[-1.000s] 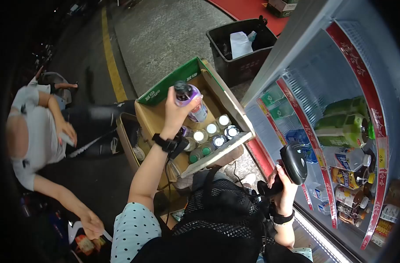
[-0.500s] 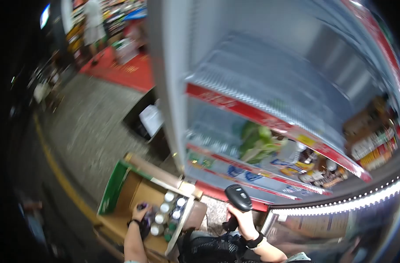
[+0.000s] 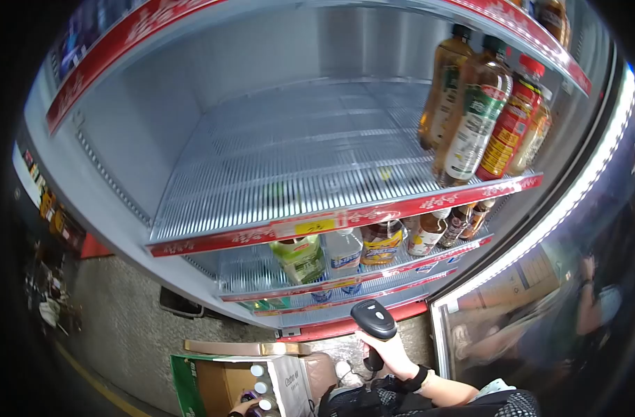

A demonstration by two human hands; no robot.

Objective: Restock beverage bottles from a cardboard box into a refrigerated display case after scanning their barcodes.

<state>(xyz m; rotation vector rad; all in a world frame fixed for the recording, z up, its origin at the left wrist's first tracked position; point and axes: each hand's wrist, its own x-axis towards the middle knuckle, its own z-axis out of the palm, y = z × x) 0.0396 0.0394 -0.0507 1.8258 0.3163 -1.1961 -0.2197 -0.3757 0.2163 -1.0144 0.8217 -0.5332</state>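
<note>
Wrapped round a black handheld scanner (image 3: 374, 319), my right hand (image 3: 392, 353) is in front of the fridge's lowest shelves. My left hand (image 3: 244, 406) is low in the view, at a dark purple bottle (image 3: 248, 396) inside an open cardboard box (image 3: 215, 381); its fingers are partly cut off and hidden. White-capped bottles (image 3: 260, 371) stand beside it in the box. Above, a wide fridge shelf (image 3: 296, 146) carries tall tea bottles (image 3: 470, 115) and a red-labelled bottle (image 3: 507, 128) at its right end.
A lower shelf holds a green-labelled pack (image 3: 300, 258) and several drinks (image 3: 381, 243). The glass door (image 3: 526, 313) stands open at the right, reflecting a person and a box. A black bin (image 3: 182, 303) is on the floor left of the fridge.
The view has swung right and up toward the fridge shelves, so the box and my left hand sit lower. My right hand still holds the scanner.
</note>
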